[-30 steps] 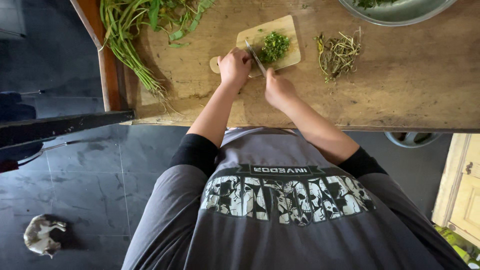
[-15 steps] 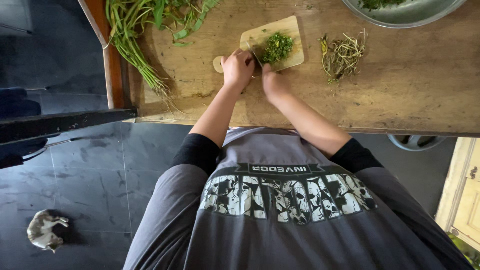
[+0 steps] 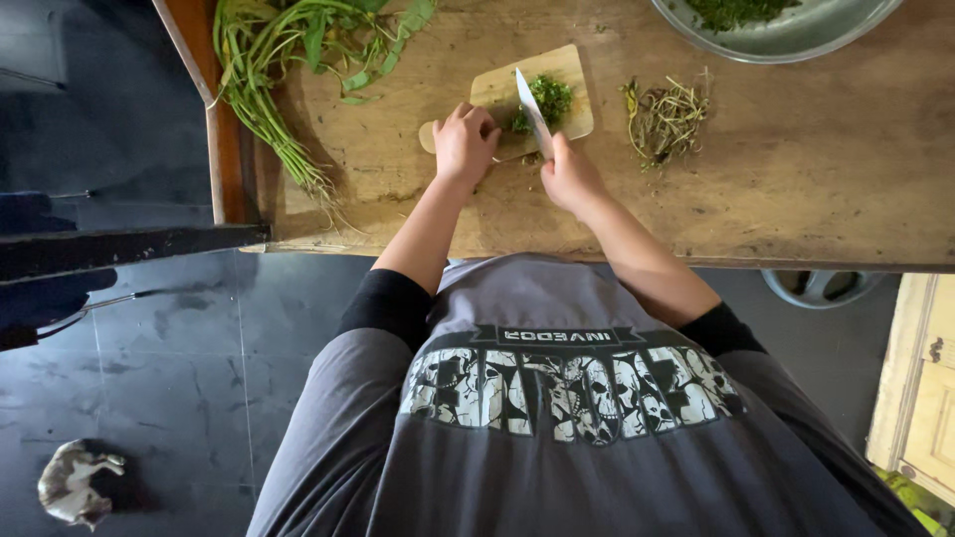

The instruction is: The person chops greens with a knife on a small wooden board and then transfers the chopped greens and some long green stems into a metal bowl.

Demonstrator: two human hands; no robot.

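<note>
At eleven o'clock a bundle of long green stalks (image 3: 288,70) sprawls over the worn wooden table (image 3: 816,179), leafy ends up top, roots trailing toward the table's left edge. At one o'clock sits a small heap of trimmed roots (image 3: 665,117). Beyond it, at the top edge, a metal bowl (image 3: 796,40) holds chopped greens. Down at seven o'clock a small pale animal (image 3: 72,484) lies curled on the dark tiled floor (image 3: 179,398).
</note>
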